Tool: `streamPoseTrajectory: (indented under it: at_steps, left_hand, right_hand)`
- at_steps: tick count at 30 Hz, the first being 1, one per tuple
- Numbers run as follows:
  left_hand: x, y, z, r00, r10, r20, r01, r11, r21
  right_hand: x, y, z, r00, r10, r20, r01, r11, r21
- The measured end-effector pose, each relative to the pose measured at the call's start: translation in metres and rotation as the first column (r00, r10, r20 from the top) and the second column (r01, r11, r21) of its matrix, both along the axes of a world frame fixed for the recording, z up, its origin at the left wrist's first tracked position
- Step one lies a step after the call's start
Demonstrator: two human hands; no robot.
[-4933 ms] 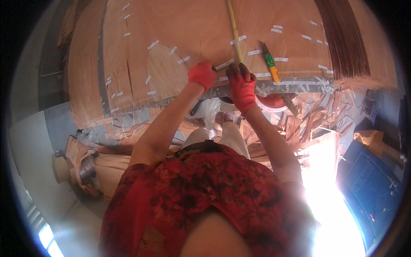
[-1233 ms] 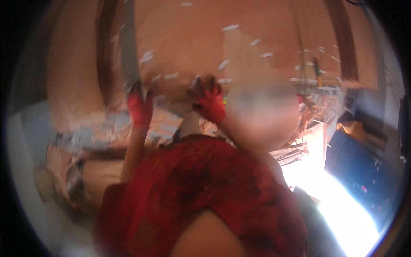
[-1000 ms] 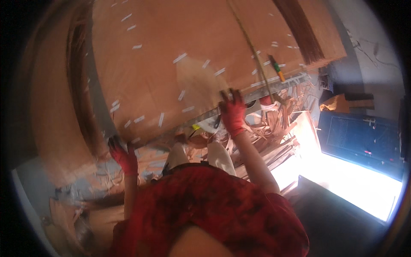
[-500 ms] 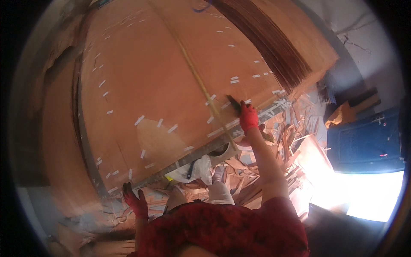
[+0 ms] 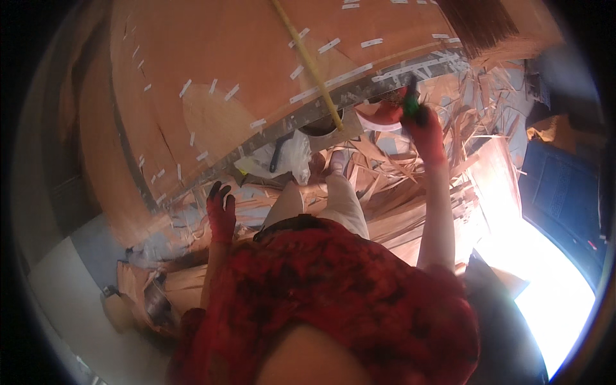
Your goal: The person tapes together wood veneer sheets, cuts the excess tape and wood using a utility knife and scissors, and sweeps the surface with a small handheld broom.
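Note:
My left hand, in a red dark-fingered glove, hangs open just below the front edge of the wood veneer panel, near its lower left corner. My right hand, gloved alike, grips the green utility knife, pointed upward just off the panel's edge. Short white tape pieces dot the veneer. A long yellow strip lies across it, its lower end past the edge. Beside the knife, a red and white round thing sits below the edge, partly hidden.
Veneer scraps cover the area below the panel, around my legs. A crumpled plastic bag with a dark-handled tool lies under the edge. Darker veneer stacks flank the panel. A blue panel stands at the right beside bright light.
Since half a second ago, my right hand has lifted the knife off the veneer and moved right. My left hand has drawn away from the edge. The view has shifted.

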State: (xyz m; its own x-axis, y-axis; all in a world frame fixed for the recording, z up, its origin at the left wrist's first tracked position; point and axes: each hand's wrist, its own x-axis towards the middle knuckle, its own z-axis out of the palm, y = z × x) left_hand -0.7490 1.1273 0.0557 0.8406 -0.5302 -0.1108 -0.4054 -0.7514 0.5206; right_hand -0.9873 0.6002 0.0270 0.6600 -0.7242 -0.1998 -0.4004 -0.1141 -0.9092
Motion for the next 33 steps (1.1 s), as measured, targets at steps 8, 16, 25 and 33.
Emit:
streamPoseTrajectory:
  at_steps: [8, 16, 25, 33]
  left_hand:
    - [-0.002, 0.044, -0.053, 0.956, 0.105, -0.274, -0.141, 0.983, -0.115]
    - [0.011, 0.140, -0.048, 0.874, 0.427, -0.230, -0.459, 0.881, -0.109]
    - [0.133, 0.225, -0.053, 0.611, 0.705, 0.359, -0.677, 0.701, -0.224]
    - [0.176, 0.216, -0.053, 0.514, 0.858, -0.014, -0.826, 0.491, -0.277]
  right_hand:
    - [-0.045, 0.136, -0.171, 0.990, -0.126, -0.060, 0.140, 0.869, 0.475]
    - [0.084, 0.166, -0.236, 0.962, 0.077, -0.263, -0.099, 0.992, -0.072]
    - [0.024, 0.111, -0.174, 0.977, -0.211, 0.013, 0.187, 0.893, 0.410]
    - [0.112, 0.132, -0.019, 0.996, -0.056, -0.068, 0.015, 0.870, -0.493]
